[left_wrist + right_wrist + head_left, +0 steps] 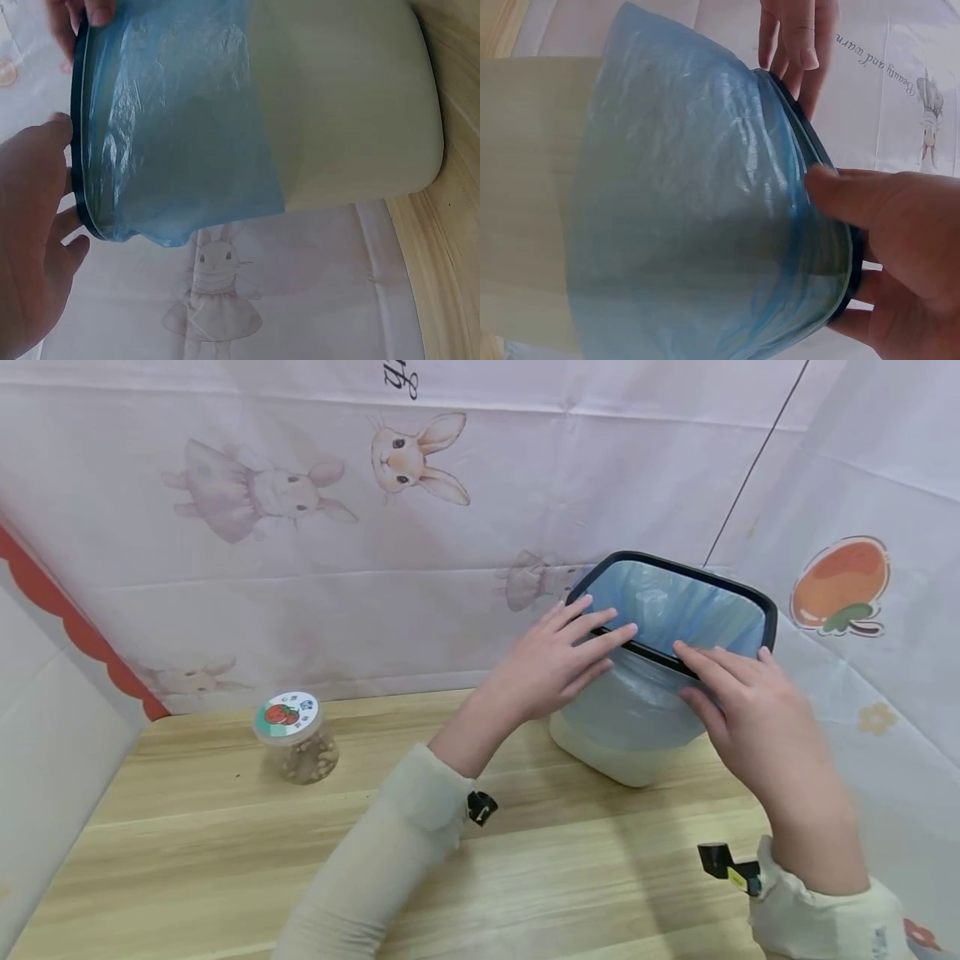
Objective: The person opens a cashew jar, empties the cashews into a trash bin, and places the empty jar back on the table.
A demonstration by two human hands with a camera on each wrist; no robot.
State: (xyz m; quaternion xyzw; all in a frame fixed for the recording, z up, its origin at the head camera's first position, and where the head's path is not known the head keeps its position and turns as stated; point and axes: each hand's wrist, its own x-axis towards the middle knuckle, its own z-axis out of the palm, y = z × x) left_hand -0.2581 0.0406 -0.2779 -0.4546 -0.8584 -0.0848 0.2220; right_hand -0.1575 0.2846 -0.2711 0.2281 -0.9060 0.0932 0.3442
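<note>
A cream trash bin (600, 756) stands on the table at the right, against the wall. Its blue plastic bag (645, 697) lines the inside and folds down over the upper outside. Around the mouth runs a black rim ring (697, 573). My left hand (540, 664) lies across the left part of the rim with its fingers straight and spread. At the right front corner, my right hand (772, 735) rests on the rim, fingers extended over it and thumb on the near side. The right wrist view shows the bag (675, 172) creased below the rim.
A clear jar (303, 747) with a printed lid and small tan pieces inside stands at the left on the wood-grain table (225, 843). Behind is a wall cover (300, 627) with rabbit prints. Another printed wall (862, 693) closes the right side.
</note>
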